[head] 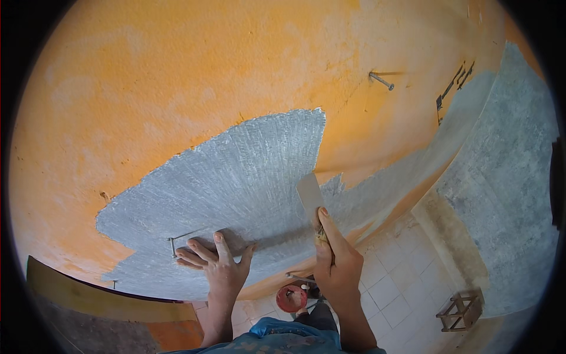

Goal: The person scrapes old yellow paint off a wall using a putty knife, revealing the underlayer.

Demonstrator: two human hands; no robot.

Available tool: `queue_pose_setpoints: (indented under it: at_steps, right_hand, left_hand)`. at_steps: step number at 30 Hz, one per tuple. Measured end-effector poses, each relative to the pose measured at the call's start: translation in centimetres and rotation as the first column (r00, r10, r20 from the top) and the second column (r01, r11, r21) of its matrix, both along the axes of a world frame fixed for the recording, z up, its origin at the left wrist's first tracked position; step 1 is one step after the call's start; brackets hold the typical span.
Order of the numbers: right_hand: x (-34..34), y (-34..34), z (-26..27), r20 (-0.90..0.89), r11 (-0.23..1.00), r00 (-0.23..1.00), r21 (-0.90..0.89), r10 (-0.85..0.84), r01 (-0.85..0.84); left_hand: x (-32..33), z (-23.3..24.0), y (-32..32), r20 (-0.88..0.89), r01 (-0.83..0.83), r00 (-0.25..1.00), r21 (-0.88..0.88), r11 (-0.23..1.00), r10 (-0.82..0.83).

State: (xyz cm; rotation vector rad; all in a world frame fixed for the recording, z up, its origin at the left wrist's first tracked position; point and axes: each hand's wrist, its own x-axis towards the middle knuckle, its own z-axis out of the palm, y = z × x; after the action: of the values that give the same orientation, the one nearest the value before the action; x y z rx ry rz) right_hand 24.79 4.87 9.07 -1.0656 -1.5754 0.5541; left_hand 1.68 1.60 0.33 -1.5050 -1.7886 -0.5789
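My right hand (338,261) grips the handle of a scraper or putty knife (311,192), its flat metal blade pointing up over the wall near the right edge of the bare grey area. My left hand (223,267) rests fingers spread on the grey wall surface (221,190), with nothing held in it. Beside its fingertips a nail (173,248) sticks out of the wall. Orange paint (177,88) covers the wall above and around the grey patch, with a ragged border between them.
A screw or nail (382,82) juts from the orange wall at the upper right. A red bucket (292,299) stands below on the tiled floor (389,292). At the lower right is a small wooden stool (462,309), near another grey-patched wall (508,190).
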Motion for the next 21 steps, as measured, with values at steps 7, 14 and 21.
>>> queue_pose_setpoints:
  at_steps: [7, 14, 21]
  right_hand:
    - [0.2, 0.2, 0.3, 0.018, 1.000, 1.000, 0.030, 0.003, -0.004]
    - [0.1, 1.0, 1.0, 0.019, 0.992, 1.000, 0.128, -0.020, 0.018]
    - [0.3, 0.2, 0.9, 0.154, 0.995, 0.984, 0.067, -0.087, 0.078]
  left_hand:
    - [0.2, 0.4, -0.1, -0.047, -0.025, 0.999, -0.030, 0.999, 0.024]
    - [0.0, -0.1, -0.3, 0.006, 0.009, 1.000, -0.009, 1.000, -0.009]
    - [0.3, 0.4, 0.0, -0.047, -0.014, 0.999, -0.006, 1.000, 0.013]
